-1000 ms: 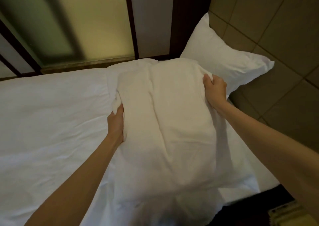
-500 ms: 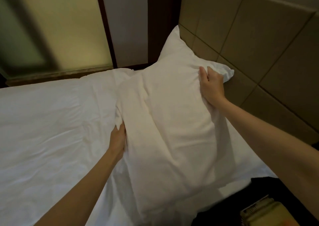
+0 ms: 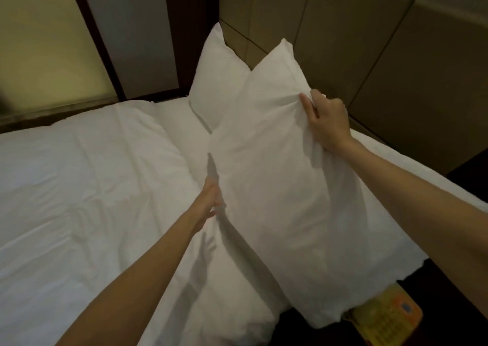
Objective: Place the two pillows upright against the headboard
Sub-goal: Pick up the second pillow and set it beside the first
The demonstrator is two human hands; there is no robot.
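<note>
I hold a white near pillow (image 3: 277, 187) raised and tilted over the head of the bed. My right hand (image 3: 326, 119) pinches its upper right edge. My left hand (image 3: 211, 200) presses on its lower left side, fingers partly hidden under the fabric. Behind it a second white pillow (image 3: 219, 81) stands upright, leaning on the tan padded headboard (image 3: 369, 55). The near pillow's top corner overlaps the far pillow, and its bottom end hangs past the bed's near edge.
A white duvet (image 3: 79, 187) covers the bed to the left. A frosted glass panel (image 3: 47, 42) and dark wooden frame (image 3: 195, 28) stand beyond the bed. An orange-yellow telephone (image 3: 385, 319) sits on a dark nightstand at lower right.
The near pillow has been lifted off the duvet and swung up toward the headboard. My right hand rose with its top edge; my left hand slid lower along its side.
</note>
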